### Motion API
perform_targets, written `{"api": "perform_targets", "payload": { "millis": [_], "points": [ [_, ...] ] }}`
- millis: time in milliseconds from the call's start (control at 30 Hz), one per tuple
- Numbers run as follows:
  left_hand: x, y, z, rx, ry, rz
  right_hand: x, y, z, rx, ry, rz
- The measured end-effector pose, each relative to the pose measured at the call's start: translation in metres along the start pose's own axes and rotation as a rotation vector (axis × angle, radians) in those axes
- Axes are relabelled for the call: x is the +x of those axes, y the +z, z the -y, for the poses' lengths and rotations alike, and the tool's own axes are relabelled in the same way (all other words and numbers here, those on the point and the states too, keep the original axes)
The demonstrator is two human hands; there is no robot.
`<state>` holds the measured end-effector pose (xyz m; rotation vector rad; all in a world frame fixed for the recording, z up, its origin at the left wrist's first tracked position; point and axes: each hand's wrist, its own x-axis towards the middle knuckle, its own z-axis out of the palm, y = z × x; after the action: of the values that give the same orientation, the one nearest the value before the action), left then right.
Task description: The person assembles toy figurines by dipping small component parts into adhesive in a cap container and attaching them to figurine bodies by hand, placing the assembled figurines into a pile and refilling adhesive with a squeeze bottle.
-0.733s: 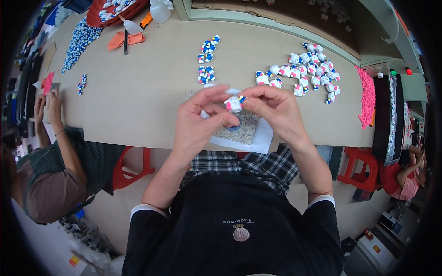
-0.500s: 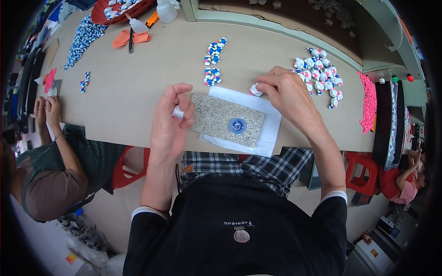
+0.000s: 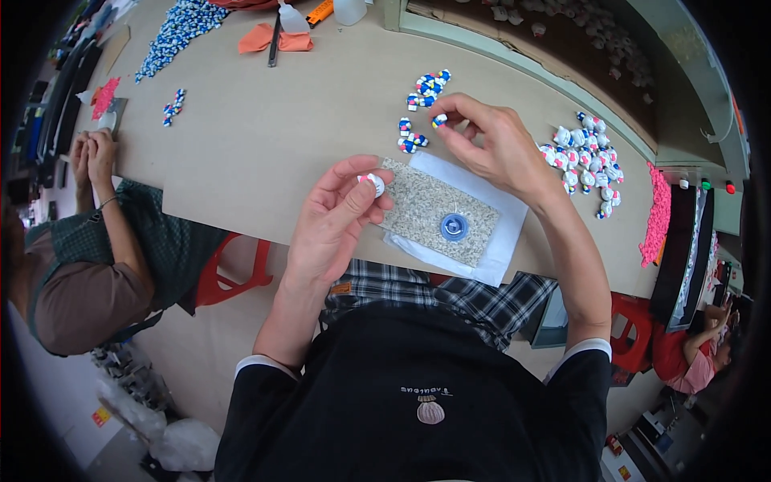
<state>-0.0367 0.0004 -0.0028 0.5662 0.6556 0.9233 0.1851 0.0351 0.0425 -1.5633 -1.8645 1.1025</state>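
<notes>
My left hand (image 3: 331, 221) is closed around a small white figurine head (image 3: 370, 185) with pink marks, held between thumb and fingers beside the stone slab's left edge. My right hand (image 3: 502, 149) pinches a small blue, white and yellow figurine body (image 3: 439, 120) between thumb and forefinger, just right of a short column of similar small bodies (image 3: 413, 143). Below the hands lies a speckled grey stone slab (image 3: 426, 201) on a folded white cloth (image 3: 507, 241). On the slab stands a small round blue dish (image 3: 454, 226); its contents are too small to make out.
Several white-headed figurines (image 3: 590, 157) are grouped at right, near a pink heap (image 3: 657, 213). A blue heap (image 3: 177, 36), orange cloth (image 3: 255, 38) and squeeze bottle (image 3: 292, 19) lie far left. A co-worker's hands (image 3: 95, 161) rest at the left table edge. A green-framed shelf (image 3: 530, 60) bounds the back.
My right hand has gone from a white figurine by the cloth to the blue column and now pinches a small body. My left hand has raised the white head to its fingertips. The view has shifted.
</notes>
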Motion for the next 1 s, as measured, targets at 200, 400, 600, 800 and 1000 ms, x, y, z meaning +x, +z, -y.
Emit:
{"api": "perform_targets", "payload": {
  "millis": [200,400,600,800,1000],
  "points": [
    [0.003,0.016,0.005,0.038,-0.058,0.009,-0.047,0.008,0.001,0.000,-0.177,-0.157],
    [0.005,0.042,0.016,0.389,0.041,0.106,-0.068,0.013,-0.003,-0.022,-0.278,-0.232],
    [0.004,0.042,0.019,0.282,0.026,0.102,-0.075,0.016,-0.001,0.085,-0.251,-0.278],
    [-0.002,0.024,0.012,0.214,-0.016,0.001,-0.083,0.020,-0.002,-0.269,-0.256,-0.080],
    [-0.004,0.014,0.014,0.225,-0.003,0.020,-0.080,0.032,0.002,-0.403,-0.301,-0.006]
  ]
}}
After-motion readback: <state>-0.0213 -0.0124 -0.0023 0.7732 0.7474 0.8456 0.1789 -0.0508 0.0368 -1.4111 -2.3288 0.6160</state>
